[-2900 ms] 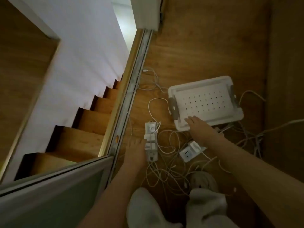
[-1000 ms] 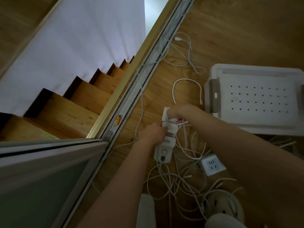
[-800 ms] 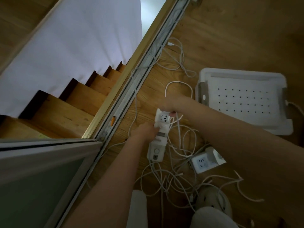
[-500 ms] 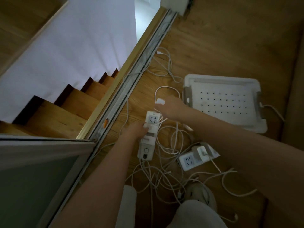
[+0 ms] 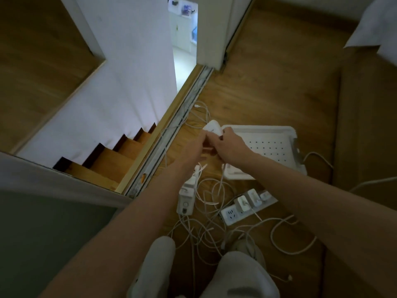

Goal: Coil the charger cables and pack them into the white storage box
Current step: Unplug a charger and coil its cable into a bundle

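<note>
Both hands are raised above the wooden floor, meeting around a white charger plug (image 5: 213, 128). My right hand (image 5: 229, 145) grips the plug, whose cable hangs down from under it. My left hand (image 5: 196, 147) touches the plug from the left, fingers closed against it. The white storage box (image 5: 277, 134), with a dotted bottom, lies on the floor just right of the hands. A tangle of white charger cables (image 5: 206, 224) covers the floor below. A white power strip (image 5: 186, 196) lies under my left forearm; a second power strip (image 5: 245, 207) holds several plugged-in chargers.
An open stairwell (image 5: 111, 160) drops away on the left, bordered by a metal sliding-door track (image 5: 171, 134). A door panel (image 5: 49, 222) fills the lower left. More cable (image 5: 292, 237) loops on the floor at right. My knees in light trousers (image 5: 240, 274) are at the bottom.
My right hand has pulled a charger plug off the near power strip and lifted it. My left hand let go of the strip and rose to meet it. The camera tilted up.
</note>
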Tool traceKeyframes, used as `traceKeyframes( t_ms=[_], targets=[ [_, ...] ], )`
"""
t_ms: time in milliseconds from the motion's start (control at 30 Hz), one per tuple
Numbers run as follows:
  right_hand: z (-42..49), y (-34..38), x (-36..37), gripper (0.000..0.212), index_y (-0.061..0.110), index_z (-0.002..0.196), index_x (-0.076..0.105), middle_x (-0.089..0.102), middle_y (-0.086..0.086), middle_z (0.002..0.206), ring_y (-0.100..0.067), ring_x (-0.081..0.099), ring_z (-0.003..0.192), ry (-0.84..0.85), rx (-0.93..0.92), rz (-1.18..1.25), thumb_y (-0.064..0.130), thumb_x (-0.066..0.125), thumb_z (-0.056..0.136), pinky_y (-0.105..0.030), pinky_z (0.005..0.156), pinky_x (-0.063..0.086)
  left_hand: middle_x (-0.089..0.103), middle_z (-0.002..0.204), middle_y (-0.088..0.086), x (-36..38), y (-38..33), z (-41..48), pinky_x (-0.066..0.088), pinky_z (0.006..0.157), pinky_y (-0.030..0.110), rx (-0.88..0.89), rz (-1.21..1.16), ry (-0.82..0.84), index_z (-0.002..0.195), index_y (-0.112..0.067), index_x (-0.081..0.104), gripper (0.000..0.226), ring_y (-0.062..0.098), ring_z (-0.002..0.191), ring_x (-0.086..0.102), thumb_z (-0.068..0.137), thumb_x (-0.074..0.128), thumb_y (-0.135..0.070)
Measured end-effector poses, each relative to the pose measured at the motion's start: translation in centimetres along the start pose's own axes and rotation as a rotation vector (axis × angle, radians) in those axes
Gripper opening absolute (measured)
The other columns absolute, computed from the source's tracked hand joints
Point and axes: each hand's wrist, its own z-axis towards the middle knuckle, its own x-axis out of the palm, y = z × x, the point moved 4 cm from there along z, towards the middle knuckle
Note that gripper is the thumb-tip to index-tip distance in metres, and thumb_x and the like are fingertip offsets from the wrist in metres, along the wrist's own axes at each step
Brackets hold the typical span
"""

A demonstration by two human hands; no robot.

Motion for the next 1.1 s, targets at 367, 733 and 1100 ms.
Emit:
traceKeyframes(
  t_ms=[367, 733, 1100],
  targets=[
    [-12.5, 4.3, -4.8, 0.021, 0.018, 0.079, 0.051, 0.052, -0.002, 0.061, -0.013, 0.048, 0.054, 0.13, -0.373, 0.064, 0.021, 0.044, 0.098, -0.024, 0.056, 0.044, 0.06, 0.1, 0.015, 0.8, -8.0, -10.0, 0.05, 0.078, 0.035, 0.133, -0.544, -0.003, 0.137, -0.006, 0.035, 0.048, 0.023, 0.087, 0.061, 0.1, 0.034, -0.036],
    [-19.2, 4.3, -5.4, 0.032, 0.021, 0.069, 0.059, 0.051, -0.009, 0.067, -0.017, 0.046, 0.06, 0.114, -0.557, -0.145, 0.035, 0.046, 0.095, -0.031, 0.061, 0.037, 0.053, 0.057, 0.001, -1.0, -11.1, -21.0, 0.014, 0.037, 0.018, 0.282, -0.662, 0.279, 0.089, -0.012, 0.058, 0.049, 0.006, 0.031, 0.03, 0.097, 0.027, -0.049],
    [-19.4, 2.3, -2.6, 0.034, 0.014, 0.102, 0.059, 0.061, -0.002, 0.098, -0.018, 0.054, 0.09, -0.021, -0.767, -0.666, 0.036, 0.033, 0.098, -0.034, 0.08, 0.045, 0.054, 0.082, 0.006, -1.4, -7.8, -23.6, 0.028, 0.047, 0.017, 0.153, 0.396, 0.281, 0.116, -0.013, 0.048, 0.06, 0.009, 0.053, 0.037, 0.077, 0.05, -0.058]
  ],
)
